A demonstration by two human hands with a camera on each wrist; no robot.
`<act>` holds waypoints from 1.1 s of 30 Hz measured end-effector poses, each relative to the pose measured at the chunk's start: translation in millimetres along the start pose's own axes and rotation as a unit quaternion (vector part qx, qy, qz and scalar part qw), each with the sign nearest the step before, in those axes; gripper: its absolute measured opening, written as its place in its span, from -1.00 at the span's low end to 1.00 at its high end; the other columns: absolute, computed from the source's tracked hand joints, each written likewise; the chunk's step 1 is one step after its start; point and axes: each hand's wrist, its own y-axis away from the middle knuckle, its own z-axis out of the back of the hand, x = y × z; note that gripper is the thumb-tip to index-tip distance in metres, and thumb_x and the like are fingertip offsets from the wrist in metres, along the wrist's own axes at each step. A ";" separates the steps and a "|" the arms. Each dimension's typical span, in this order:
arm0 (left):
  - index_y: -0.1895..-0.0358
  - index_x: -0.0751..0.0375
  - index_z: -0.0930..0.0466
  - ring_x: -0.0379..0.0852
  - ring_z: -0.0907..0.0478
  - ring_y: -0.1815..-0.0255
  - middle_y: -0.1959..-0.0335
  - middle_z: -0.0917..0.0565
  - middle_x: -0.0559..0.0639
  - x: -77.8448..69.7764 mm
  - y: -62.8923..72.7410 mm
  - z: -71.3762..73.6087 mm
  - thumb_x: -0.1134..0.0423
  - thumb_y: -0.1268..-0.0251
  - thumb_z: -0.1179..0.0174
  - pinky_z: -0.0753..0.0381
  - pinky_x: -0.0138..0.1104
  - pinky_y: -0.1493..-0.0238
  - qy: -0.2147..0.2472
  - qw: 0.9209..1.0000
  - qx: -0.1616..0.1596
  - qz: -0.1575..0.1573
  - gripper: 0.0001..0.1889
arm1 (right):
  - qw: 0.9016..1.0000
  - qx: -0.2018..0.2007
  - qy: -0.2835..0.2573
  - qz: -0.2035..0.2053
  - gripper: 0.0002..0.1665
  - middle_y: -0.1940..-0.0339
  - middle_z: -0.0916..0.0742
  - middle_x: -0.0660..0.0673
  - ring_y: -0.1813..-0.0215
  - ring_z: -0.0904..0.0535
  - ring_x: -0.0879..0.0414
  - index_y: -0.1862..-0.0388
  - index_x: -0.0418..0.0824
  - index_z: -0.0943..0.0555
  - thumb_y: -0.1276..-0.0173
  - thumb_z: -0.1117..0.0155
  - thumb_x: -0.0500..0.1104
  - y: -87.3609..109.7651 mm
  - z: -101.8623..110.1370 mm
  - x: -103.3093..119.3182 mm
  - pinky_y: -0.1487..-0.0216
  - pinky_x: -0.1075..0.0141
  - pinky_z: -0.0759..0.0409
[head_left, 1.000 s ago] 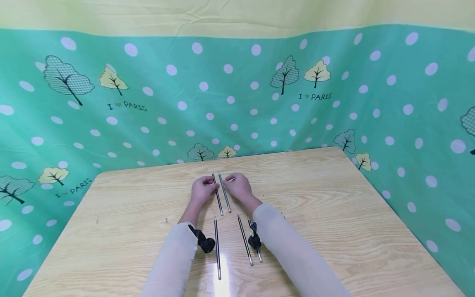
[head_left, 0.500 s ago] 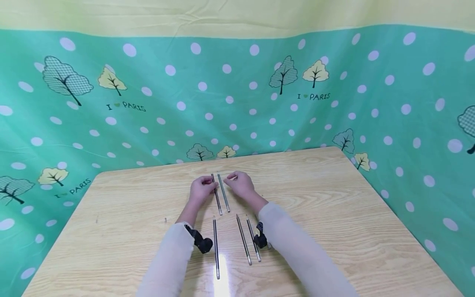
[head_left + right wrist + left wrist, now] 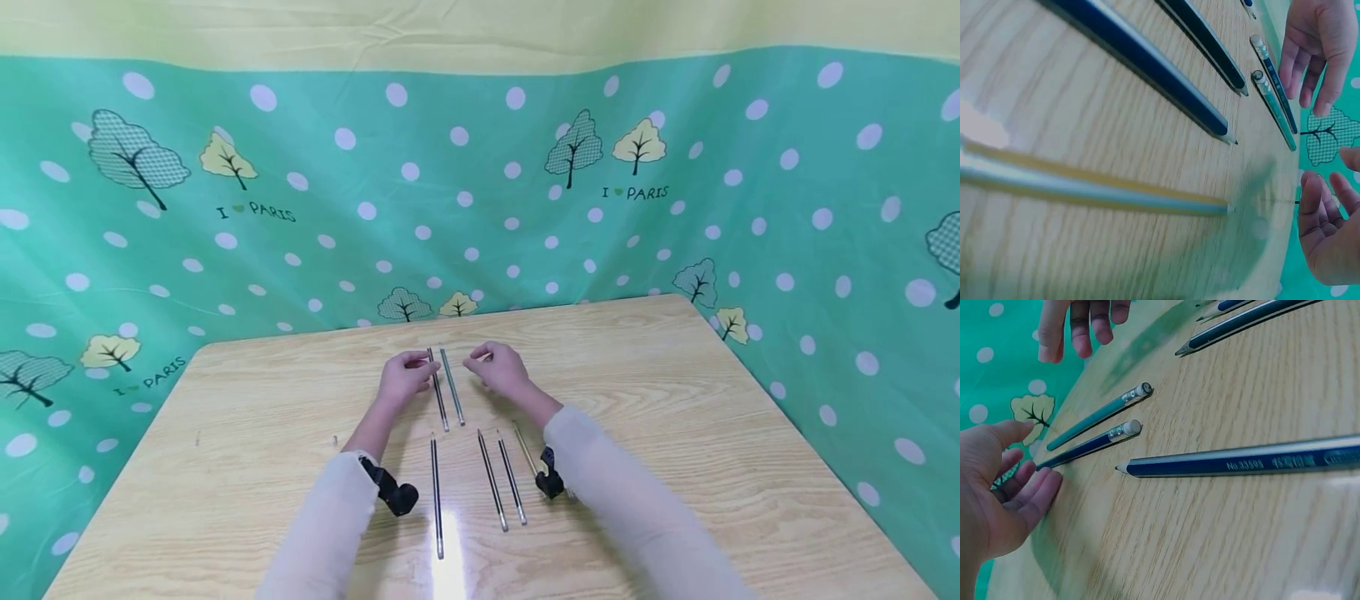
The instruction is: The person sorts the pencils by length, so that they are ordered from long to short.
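Toward the back of the table, a dark blue pencil [image 3: 439, 398] and a green pencil [image 3: 452, 387] lie side by side, eraser ends toward me. My left hand [image 3: 403, 379] is beside the dark blue one, its loosely bent fingertips right at the far end of that pencil. In the left wrist view, that hand's thumb stands apart from its fingers. My right hand [image 3: 504, 371] hovers a little to the right of the green pencil, fingers relaxed, with nothing in it.
Closer to me lie a dark blue pencil [image 3: 437, 500], two more dark pencils to its right, and a yellow pencil [image 3: 1110, 184] partly behind the right wrist camera [image 3: 550, 481]. A small scrap [image 3: 335, 441] lies left of my left forearm. A patterned green curtain [image 3: 337, 208] hangs behind the table.
My right hand has drawn away to the right from the green pencil, and the yellow pencil shows beside its sleeve. My left forearm has shifted slightly left. The pencils lie as before.
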 end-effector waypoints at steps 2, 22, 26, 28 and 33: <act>-0.17 0.28 -0.44 -0.02 -0.55 0.11 0.03 -0.50 0.13 -0.8 2.2 0.9 0.22 -0.19 -0.25 -0.69 -0.33 0.11 -0.013 1.000 0.002 0.001 -0.52 | 1.000 0.004 0.003 0.005 -0.68 0.48 -0.64 -0.15 0.44 -0.60 -0.09 0.10 -0.16 -0.58 -0.29 -0.23 0.01 1.0 1.8 -1.1 0.66 0.40 -0.44; -0.19 0.25 -0.43 0.08 -0.52 -0.04 -0.06 -0.53 0.18 -2.5 31.0 12.1 0.11 -0.18 -0.27 -0.69 -0.29 0.18 -0.120 0.989 0.049 -0.067 -0.47 | 0.997 0.074 0.008 0.013 -0.70 0.51 -0.56 -0.05 0.40 -0.59 -0.14 0.08 -0.12 -0.57 -0.32 -0.21 0.02 23.6 21.3 -7.7 0.56 0.26 -0.54; -0.18 0.25 -0.45 0.09 -0.55 -0.01 -0.05 -0.56 0.19 -2.5 40.8 14.2 0.11 -0.17 -0.28 -0.70 -0.29 0.19 -0.136 0.986 0.056 -0.081 -0.48 | 0.996 0.090 0.007 0.018 -0.71 0.52 -0.57 -0.07 0.41 -0.58 -0.15 0.09 -0.11 -0.57 -0.31 -0.22 0.01 30.8 24.2 -9.7 0.56 0.23 -0.56; -0.17 0.25 -0.47 0.06 -0.57 0.02 -0.04 -0.57 0.18 -2.2 45.5 14.8 0.11 -0.16 -0.28 -0.70 -0.30 0.20 -0.136 0.985 0.063 -0.087 -0.48 | 0.995 0.098 0.008 0.021 -0.72 0.52 -0.56 -0.07 0.43 -0.57 -0.14 0.09 -0.11 -0.58 -0.31 -0.22 0.01 34.5 25.2 -10.3 0.52 0.19 -0.59; -0.13 0.26 -0.50 -0.02 -0.59 0.10 -0.02 -0.60 0.17 -1.3 56.0 16.1 0.14 -0.15 -0.29 -0.69 -0.32 0.21 -0.137 0.983 0.073 -0.096 -0.52 | 0.992 0.115 0.022 0.038 -0.69 0.49 -0.57 -0.05 0.43 -0.58 -0.11 0.07 -0.14 -0.58 -0.30 -0.23 -0.01 41.3 27.0 -11.8 0.53 0.27 -0.55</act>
